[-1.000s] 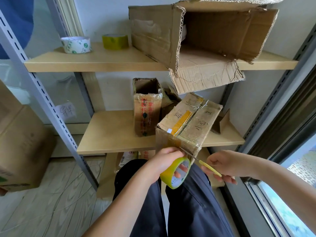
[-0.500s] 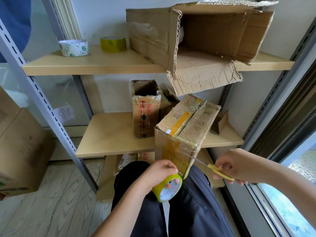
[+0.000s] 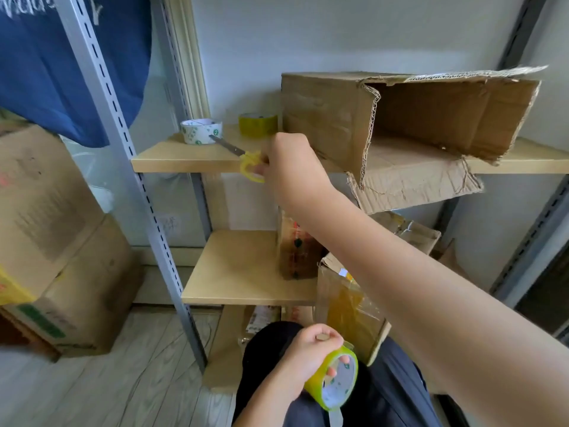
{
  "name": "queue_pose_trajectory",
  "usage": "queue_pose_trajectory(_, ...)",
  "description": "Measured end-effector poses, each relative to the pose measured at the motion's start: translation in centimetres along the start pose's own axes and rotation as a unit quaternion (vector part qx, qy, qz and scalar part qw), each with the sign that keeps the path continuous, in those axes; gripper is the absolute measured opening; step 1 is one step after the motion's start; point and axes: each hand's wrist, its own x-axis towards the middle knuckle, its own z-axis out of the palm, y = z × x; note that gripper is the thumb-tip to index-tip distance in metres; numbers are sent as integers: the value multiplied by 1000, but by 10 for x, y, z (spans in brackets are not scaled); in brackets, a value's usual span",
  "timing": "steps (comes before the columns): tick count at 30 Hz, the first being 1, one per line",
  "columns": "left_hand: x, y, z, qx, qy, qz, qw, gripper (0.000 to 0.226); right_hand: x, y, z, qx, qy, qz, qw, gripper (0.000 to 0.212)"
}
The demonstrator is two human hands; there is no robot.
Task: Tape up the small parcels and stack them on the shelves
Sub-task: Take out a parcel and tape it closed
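Little can be read. White handwritten-style lettering is seen at eleven o'clock on the blue cloth (image 3: 61, 66), cut off by the frame edge and not legible. Red and dark printed marks are carried by the tape on the upright parcel (image 3: 295, 251) at the centre, too blurred to make out. Green marks on the white tape roll (image 3: 200, 131) are unreadable.

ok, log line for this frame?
phase: putting scissors away | right hand: holds scissors over top shelf | left hand: holds tape roll | parcel: on lap

You've got a pale wall (image 3: 338, 41) behind, grey slotted upright (image 3: 123, 143) at left, light wood-look floor (image 3: 107, 380), blue cloth (image 3: 61, 72) hanging top left.
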Motion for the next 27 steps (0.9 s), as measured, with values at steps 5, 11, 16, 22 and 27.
queue_pose_trajectory(5,-11,6,-12,-10,11,-6,1000,11,57,10,23,63,76,80,992,28)
queue_pose_trajectory(11,-14,19,-29,-33,45,47,997,17,52,21,37,-21,161,-11,987,14)
queue_pose_trajectory(16,-17,44,-52,-131,122,113,977,43,-53,60,56,32,187,-44,981,41)
queue_pose_trajectory(22,-38,74,-70,-68,140,202,967,33,-92,97,87,147,-45,3,988,35)
queue_pose_trajectory(27,-53,81,-82,-41,113,221,968,32,-75,80,99,77,46,3,996,10)
